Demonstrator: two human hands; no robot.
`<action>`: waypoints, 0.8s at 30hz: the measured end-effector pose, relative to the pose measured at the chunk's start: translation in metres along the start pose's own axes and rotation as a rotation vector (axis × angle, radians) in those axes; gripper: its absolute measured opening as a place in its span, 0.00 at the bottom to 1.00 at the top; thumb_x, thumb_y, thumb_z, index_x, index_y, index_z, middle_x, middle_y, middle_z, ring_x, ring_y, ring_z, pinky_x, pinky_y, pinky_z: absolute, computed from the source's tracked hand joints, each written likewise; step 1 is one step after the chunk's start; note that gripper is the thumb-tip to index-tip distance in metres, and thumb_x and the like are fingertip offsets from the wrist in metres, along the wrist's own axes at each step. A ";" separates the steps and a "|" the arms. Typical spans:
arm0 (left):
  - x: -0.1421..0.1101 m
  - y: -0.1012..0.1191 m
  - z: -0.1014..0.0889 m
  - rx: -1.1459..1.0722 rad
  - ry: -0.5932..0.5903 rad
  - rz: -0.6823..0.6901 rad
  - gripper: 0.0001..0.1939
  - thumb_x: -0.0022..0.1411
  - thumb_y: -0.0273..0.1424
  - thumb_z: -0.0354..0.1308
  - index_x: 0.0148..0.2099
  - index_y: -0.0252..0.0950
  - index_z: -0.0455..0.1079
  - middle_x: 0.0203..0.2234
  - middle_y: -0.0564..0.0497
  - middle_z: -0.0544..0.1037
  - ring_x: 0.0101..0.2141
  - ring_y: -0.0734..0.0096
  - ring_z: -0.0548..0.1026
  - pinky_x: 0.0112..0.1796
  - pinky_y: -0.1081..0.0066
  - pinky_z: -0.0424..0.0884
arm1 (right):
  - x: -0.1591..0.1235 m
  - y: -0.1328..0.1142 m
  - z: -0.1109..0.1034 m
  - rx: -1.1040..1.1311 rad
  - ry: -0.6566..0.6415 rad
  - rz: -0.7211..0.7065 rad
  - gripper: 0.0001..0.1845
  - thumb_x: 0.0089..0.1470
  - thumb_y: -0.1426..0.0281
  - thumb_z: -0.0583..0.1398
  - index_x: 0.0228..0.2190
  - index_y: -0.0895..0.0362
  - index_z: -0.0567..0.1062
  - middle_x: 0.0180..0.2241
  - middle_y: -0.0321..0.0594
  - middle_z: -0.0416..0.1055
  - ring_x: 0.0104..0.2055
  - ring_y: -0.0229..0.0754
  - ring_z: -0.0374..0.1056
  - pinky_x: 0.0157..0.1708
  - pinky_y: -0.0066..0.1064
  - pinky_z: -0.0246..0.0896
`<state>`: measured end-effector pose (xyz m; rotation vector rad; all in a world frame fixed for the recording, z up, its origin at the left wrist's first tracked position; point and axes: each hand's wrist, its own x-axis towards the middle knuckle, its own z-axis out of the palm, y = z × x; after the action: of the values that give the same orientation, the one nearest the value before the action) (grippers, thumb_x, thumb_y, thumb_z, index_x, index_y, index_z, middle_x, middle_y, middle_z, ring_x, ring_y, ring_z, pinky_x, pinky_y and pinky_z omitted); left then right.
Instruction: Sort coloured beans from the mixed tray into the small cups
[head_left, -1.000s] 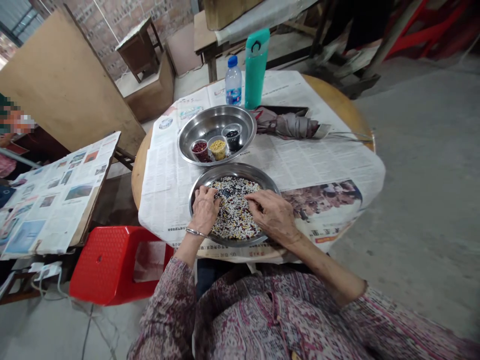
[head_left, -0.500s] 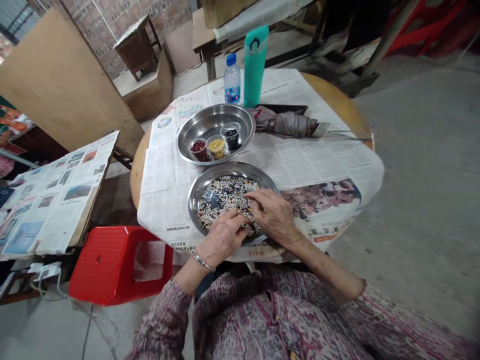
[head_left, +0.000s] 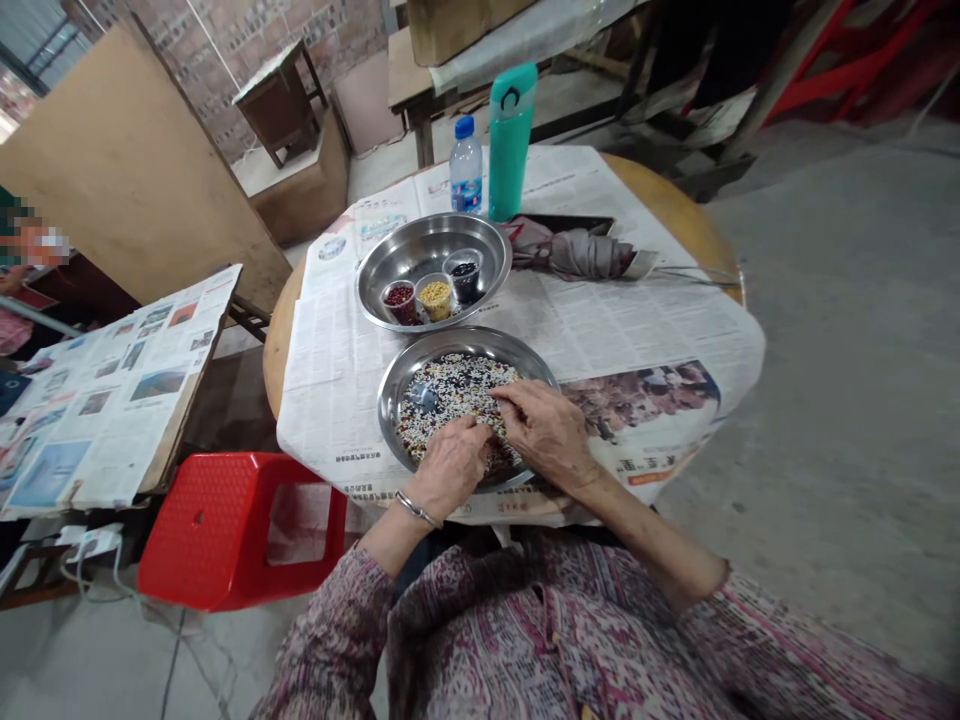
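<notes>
A steel basin (head_left: 391, 392) near me holds a spread layer of small white grains mixed with dark, yellow and reddish beans (head_left: 457, 385). My left hand (head_left: 452, 462), with a silver bracelet at the wrist, is over the basin's near side. Its fingers curl down into the grains, and what they pinch is hidden. From the right, my right hand (head_left: 546, 428) reaches over the rim, its index finger stretched out above the grains and apart from the thumb. Behind, a second steel basin (head_left: 405, 245) contains cups of red beans (head_left: 400, 301), yellow beans (head_left: 435, 298) and black beans (head_left: 464, 278).
Newspaper (head_left: 600, 310) covers the round table. At its back stand a water bottle (head_left: 466, 170) and a teal flask (head_left: 511, 145), beside a folded grey umbrella (head_left: 581, 250). A red stool (head_left: 202, 525) and a newspaper-covered table (head_left: 127, 380) are at left.
My left hand has shifted slightly right, its fingers curling closer towards my right hand. My right hand stays nearly in place. The view has tilted slightly.
</notes>
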<state>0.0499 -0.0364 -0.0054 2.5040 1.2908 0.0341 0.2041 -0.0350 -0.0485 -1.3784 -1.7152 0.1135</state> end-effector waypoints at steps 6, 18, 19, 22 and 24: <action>0.015 -0.020 -0.005 -0.027 0.176 -0.048 0.09 0.66 0.21 0.52 0.43 0.36 0.72 0.36 0.48 0.74 0.40 0.67 0.73 0.45 0.68 0.72 | 0.001 -0.001 -0.001 0.012 0.004 -0.011 0.13 0.56 0.76 0.53 0.37 0.56 0.77 0.35 0.43 0.78 0.39 0.47 0.72 0.42 0.39 0.68; 0.038 -0.054 -0.022 -0.181 0.373 -0.215 0.06 0.59 0.21 0.63 0.32 0.37 0.76 0.29 0.54 0.80 0.32 0.72 0.76 0.40 0.71 0.70 | 0.002 -0.002 -0.003 0.034 -0.023 0.016 0.13 0.57 0.75 0.54 0.37 0.55 0.78 0.35 0.43 0.78 0.39 0.47 0.73 0.42 0.39 0.68; 0.038 -0.055 -0.023 -0.184 0.377 -0.228 0.06 0.59 0.22 0.63 0.32 0.38 0.76 0.30 0.54 0.81 0.33 0.72 0.76 0.41 0.70 0.70 | 0.002 -0.002 -0.003 0.038 -0.024 0.017 0.13 0.57 0.75 0.54 0.37 0.55 0.78 0.35 0.43 0.78 0.39 0.47 0.73 0.42 0.39 0.68; 0.040 -0.056 -0.023 -0.163 0.393 -0.257 0.05 0.60 0.24 0.63 0.34 0.39 0.77 0.31 0.54 0.81 0.34 0.70 0.77 0.43 0.69 0.71 | 0.002 -0.001 -0.002 0.029 -0.016 0.016 0.13 0.57 0.75 0.54 0.37 0.55 0.78 0.36 0.42 0.78 0.39 0.46 0.73 0.42 0.39 0.68; 0.041 -0.057 -0.024 -0.113 0.419 -0.264 0.06 0.62 0.24 0.60 0.36 0.40 0.76 0.32 0.54 0.80 0.37 0.69 0.76 0.45 0.67 0.71 | 0.001 0.000 -0.002 0.016 -0.015 0.009 0.13 0.57 0.75 0.54 0.37 0.55 0.78 0.35 0.42 0.78 0.38 0.46 0.72 0.41 0.39 0.68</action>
<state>0.0254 0.0337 -0.0043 2.2841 1.7165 0.5793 0.2050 -0.0347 -0.0466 -1.3767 -1.7171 0.1430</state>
